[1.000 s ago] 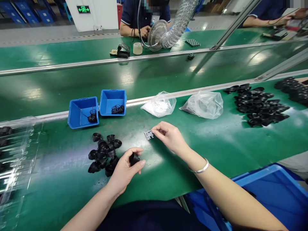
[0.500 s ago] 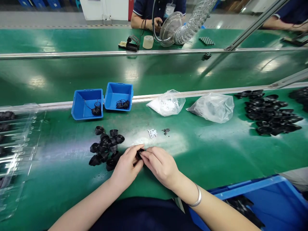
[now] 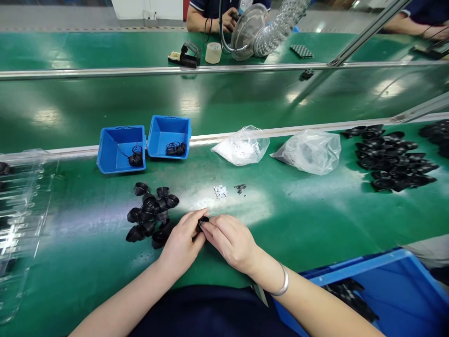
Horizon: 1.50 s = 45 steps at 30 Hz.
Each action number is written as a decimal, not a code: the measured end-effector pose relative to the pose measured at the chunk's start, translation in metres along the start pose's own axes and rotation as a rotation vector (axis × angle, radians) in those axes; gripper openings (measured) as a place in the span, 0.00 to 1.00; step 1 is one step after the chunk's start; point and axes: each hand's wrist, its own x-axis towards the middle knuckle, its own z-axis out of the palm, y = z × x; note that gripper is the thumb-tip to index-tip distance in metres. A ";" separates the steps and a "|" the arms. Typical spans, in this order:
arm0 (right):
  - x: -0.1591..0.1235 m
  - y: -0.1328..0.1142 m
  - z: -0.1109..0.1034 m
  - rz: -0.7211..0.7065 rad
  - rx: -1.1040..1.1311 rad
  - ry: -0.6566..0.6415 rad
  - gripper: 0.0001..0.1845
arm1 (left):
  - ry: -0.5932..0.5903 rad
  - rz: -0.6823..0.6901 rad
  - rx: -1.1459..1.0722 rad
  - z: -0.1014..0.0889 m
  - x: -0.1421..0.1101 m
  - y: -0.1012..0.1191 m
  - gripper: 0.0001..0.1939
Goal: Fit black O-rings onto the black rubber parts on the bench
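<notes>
Grip nearly closed, left hand (image 3: 183, 243) holds a black part (image 3: 202, 223).

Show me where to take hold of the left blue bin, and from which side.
Pinch the left blue bin by its left wall, probably best from above: that rim looks thin and exposed, while the right wall sits close beside the other blue bin, with the black coil lying near it.

A long green smooth-topped workbench (image 3: 315, 210) is covered by two blue rectangular plastic bins (image 3: 121, 150), two clear plastic bags (image 3: 242, 146), rounded black plastic parts (image 3: 149, 209) in clusters, a small white pile (image 3: 220, 191) and a small dark pile (image 3: 240, 188).
</notes>
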 end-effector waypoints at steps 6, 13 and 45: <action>-0.002 -0.001 0.004 0.016 -0.012 -0.029 0.10 | -0.034 0.033 0.033 0.001 0.000 -0.005 0.27; -0.011 0.027 -0.024 0.233 0.133 0.073 0.07 | -0.067 -0.100 -0.272 0.005 0.003 -0.001 0.22; -0.013 0.014 0.003 0.389 0.514 -0.082 0.05 | -0.118 -0.216 -0.166 0.007 0.003 0.000 0.25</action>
